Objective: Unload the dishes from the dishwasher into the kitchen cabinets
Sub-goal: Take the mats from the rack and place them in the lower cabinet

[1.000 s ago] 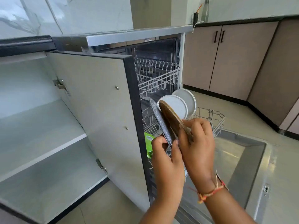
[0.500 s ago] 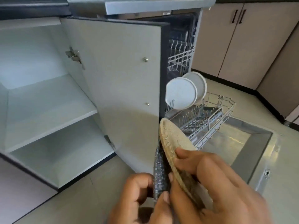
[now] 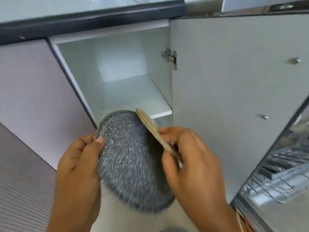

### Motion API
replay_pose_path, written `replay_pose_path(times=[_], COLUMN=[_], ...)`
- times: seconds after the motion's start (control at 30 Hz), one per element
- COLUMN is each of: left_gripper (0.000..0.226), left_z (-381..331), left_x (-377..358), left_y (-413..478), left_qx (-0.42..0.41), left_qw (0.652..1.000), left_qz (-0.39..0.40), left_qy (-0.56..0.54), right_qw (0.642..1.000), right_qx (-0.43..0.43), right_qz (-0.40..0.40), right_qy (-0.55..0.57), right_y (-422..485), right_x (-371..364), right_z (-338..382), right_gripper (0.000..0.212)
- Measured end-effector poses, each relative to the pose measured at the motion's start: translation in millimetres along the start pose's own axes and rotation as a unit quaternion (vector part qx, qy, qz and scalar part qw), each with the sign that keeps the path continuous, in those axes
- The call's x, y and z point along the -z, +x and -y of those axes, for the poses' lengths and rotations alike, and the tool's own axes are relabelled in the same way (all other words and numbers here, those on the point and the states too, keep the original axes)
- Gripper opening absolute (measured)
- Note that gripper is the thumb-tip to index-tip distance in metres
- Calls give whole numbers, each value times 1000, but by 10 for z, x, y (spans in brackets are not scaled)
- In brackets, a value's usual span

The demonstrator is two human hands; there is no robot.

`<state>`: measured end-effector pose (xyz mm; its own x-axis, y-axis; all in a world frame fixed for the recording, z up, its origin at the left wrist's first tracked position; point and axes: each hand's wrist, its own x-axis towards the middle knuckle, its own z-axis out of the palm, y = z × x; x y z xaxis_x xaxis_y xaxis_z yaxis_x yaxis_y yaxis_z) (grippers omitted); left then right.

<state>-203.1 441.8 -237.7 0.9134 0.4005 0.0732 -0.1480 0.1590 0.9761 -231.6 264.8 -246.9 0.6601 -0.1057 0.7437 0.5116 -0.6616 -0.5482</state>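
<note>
Speckled grey plate [image 3: 132, 158] is held tilted between both hands, just in front of the open cabinet [image 3: 120, 52], overlapping its shelf [image 3: 133, 97] front edge in view. Left hand [image 3: 78, 164] grips the plate's left rim: thumb on the face, fingers curled behind. Tan woven disc [image 3: 148, 124] lies edge-on against the plate's right side. Right hand [image 3: 194, 164] pinches the disc with fingers curled over it; can't tell if it also touches the plate. Cabinet door [image 3: 234, 81] stands open to the cabinet's right, dishwasher rack [image 3: 284, 173] beyond it, blurred.
</note>
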Motion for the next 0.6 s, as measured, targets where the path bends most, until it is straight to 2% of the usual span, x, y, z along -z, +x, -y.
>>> replay_pose_path(times=[0.07, 0.23, 0.33, 0.47, 0.53, 0.6], left_gripper=[13, 14, 7, 14, 9, 34], left_z=[105, 733, 997, 1128, 1198, 1274], left_x=[-88, -315, -414, -501, -526, -535], left_y=[223, 1001, 1354, 1728, 1909, 2088], left_qx=[-28, 20, 67, 91, 86, 77], left_qw=[999, 994, 983, 970, 979, 995], left_qz=[-18, -46, -82, -94, -69, -30], left_qy=[-35, -97, -148, -206, -174, -50], right_qw=[999, 996, 988, 968, 962, 956], right_qx=[-30, 6, 26, 46, 48, 38], right_qz=[26, 69, 145, 248, 270, 289], right_qy=[35, 49, 50, 5, -15, -33], right_y=[279, 866, 1095, 1101, 1081, 1078], right_x=[-394, -1128, -1405, -1673, -1783, -1874], right_z=[-331, -1150, -1348, -1463, -1553, -1653], right_gripper=[29, 22, 23, 24, 24, 30])
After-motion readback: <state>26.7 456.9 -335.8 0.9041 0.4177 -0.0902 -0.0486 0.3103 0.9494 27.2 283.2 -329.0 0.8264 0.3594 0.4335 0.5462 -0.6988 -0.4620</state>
